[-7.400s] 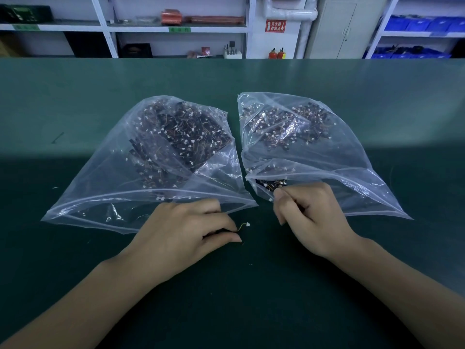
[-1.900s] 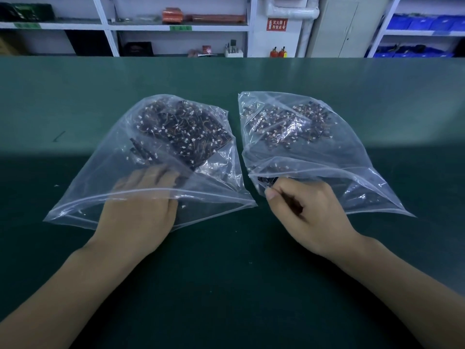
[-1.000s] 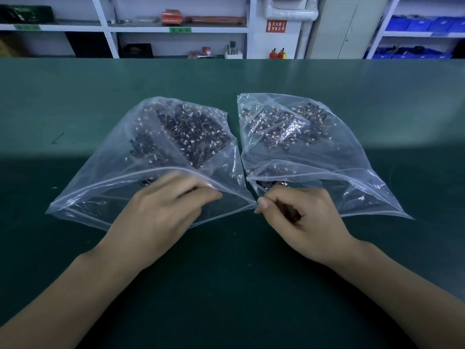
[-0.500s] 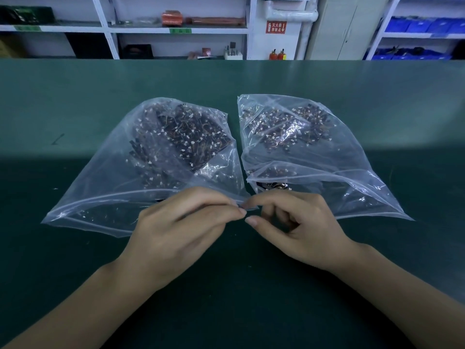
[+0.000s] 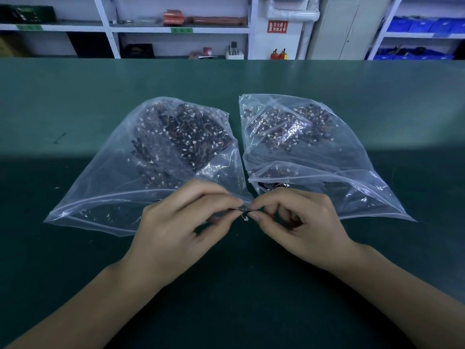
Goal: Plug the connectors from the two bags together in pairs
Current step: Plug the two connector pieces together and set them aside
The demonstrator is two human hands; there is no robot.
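Two clear plastic bags side by side, mouths open toward the near edge: left bag (image 5: 120, 187) and right bag (image 5: 334, 177), each heaped with small dark wired connectors tipped white. One tiny connector pair (image 5: 243, 214), thin wires and a white plug, pinched between both hands' fingertips, just before the bags' near corners.

two bags (image 5: 289, 157) side by side, hands (image 5: 245, 212) before them
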